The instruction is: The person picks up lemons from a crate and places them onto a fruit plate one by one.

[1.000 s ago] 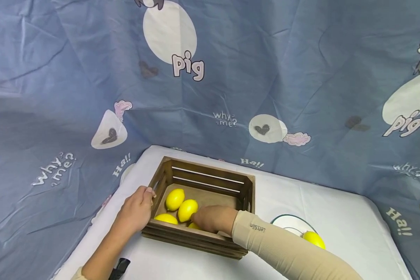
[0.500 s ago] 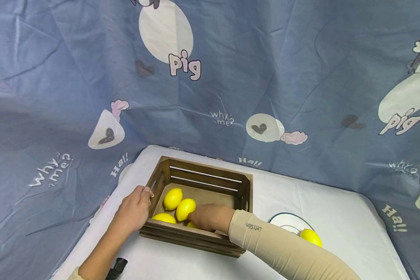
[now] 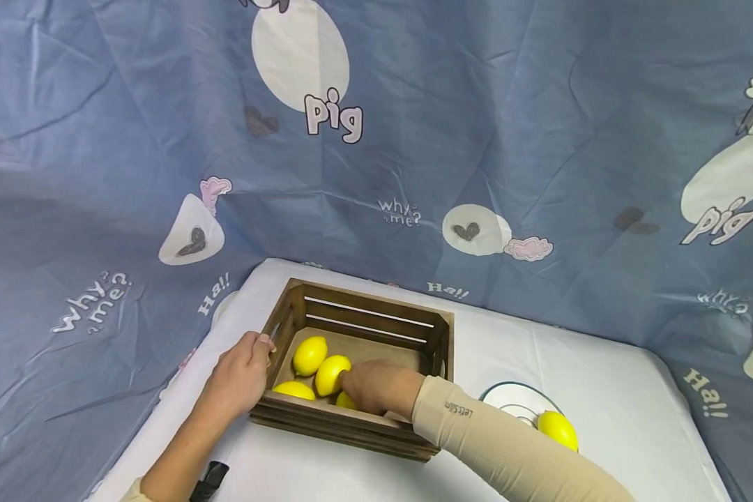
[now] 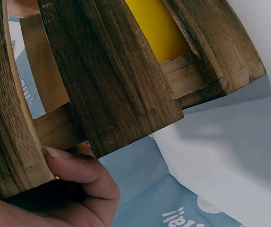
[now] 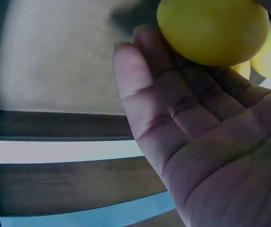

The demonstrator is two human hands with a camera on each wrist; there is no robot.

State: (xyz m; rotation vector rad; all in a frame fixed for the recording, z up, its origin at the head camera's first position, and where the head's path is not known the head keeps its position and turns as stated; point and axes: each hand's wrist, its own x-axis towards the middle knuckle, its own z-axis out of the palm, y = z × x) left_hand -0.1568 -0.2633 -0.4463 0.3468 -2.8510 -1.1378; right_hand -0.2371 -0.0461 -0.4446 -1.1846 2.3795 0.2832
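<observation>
Reaching into the crate [image 3: 351,432], my right hand [image 3: 376,387] cups a lemon [image 5: 213,29] with loosely bent fingers, the fruit at its 12 o'clock, long axis running 9 to 3. My left hand [image 3: 241,376] grips the crate's side wall.

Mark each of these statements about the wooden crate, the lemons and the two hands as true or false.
1. The left hand grips the left wall of the brown slatted wooden crate. True.
2. The right hand is inside the crate, its fingers against a yellow lemon. True.
3. The crate holds no fruit. False: several lemons lie in it, one at.
4. A lone yellow lemon rests on the round white plate with a dark rim, right of the crate. True.
5. The crate stands on a bare wooden floor. False: it stands on a white cloth-covered table.
</observation>
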